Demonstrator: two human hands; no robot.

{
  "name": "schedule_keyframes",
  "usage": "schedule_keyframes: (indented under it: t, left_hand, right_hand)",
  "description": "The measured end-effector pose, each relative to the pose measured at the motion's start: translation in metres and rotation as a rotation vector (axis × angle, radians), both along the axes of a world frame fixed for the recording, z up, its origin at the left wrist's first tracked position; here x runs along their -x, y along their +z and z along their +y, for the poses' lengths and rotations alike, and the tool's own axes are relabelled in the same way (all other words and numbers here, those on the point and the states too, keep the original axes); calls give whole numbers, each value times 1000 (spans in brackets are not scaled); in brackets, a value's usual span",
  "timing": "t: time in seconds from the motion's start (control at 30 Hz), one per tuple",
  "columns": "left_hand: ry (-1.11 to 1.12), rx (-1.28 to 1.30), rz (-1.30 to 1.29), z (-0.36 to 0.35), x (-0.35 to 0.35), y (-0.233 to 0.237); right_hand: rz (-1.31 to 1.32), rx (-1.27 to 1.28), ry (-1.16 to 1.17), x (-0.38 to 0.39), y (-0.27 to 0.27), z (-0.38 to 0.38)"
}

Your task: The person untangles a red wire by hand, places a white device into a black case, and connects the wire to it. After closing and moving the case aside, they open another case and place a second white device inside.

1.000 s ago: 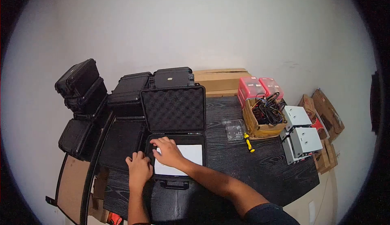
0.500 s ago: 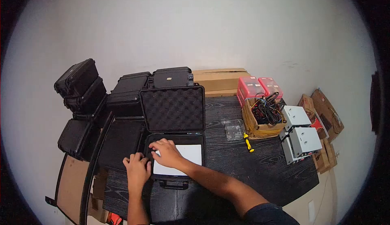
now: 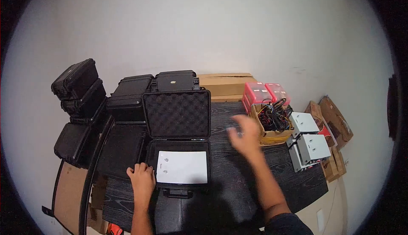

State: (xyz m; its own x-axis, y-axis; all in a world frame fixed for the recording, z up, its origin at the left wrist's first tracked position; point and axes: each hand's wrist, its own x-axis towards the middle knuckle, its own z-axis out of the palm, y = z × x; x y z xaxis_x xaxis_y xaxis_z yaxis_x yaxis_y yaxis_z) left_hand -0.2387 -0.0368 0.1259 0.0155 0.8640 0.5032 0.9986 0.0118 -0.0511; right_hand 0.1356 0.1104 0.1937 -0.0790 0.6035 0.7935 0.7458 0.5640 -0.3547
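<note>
A black hard case [image 3: 178,194] stands open on the table, its foam-lined lid [image 3: 177,115] raised. Inside its base lies a flat white metal box [image 3: 182,168] with small cut-outs at its left end. My left hand [image 3: 142,177] rests at the case's left rim, fingers curled against it. Off to the right, my right hand [image 3: 245,137] is raised over the table, blurred, with thumb and fingers apart and nothing visible in it. It is nearest the cardboard box of cables [image 3: 272,135]. The yellow-and-black screwdriver is hidden behind that hand or wrist.
More closed black cases [image 3: 76,80] are stacked at the left and behind the open one. Pink-framed drawer boxes [image 3: 258,93] stand behind the cables. White metal boxes [image 3: 313,146] sit at the right edge of the dark wooden table [image 3: 231,184].
My right hand has left the white box and moved right, towards the cable box, uncovering the white box's left end. My left hand stays at the case rim. The view has shifted slightly.
</note>
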Motion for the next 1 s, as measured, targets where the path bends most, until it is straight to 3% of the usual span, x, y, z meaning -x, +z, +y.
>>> schedule_keyframes:
  t: [0.13, 0.2, 0.27, 0.33, 0.4, 0.53, 0.6, 0.63, 0.7, 0.87, 1.0]
  left_hand:
    - [-234, -134, -185, -8, -36, 13]
    - [-410, -141, -184, -10, -59, 10]
    - [-585, 19, -193, -13, -80, -6]
    - [-660, 737, -725, -12, -106, -13]
    - [-1063, 67, -93, -22, -132, -37]
    - [-1263, 71, -127, -19, -180, -53]
    - [-1359, 334, -6, -16, -198, -49]
    - [-1359, 334, -6, -16, -207, -52]
    - [-1428, 360, -175, -12, -222, -63]
    - [-1453, 276, -350, 0, -243, -84]
    - [-1408, 263, -431, 10, -239, -107]
  right_hand:
    - [-112, 129, -396, -132, -9, 11]
    - [-168, 236, -407, -176, -25, 19]
    - [-188, 320, -395, -201, -28, 22]
    - [-201, 408, -344, -216, -33, 34]
    - [-139, 356, -337, -223, -28, 42]
    - [15, 297, -321, -215, 13, 44]
    - [19, 275, -286, -215, 21, 50]
    - [67, 262, -236, -205, 32, 44]
    - [114, 249, -184, -198, 38, 41]
    - [-224, -37, 96, -175, 47, 22]
    - [-365, -40, 136, -147, 53, -4]
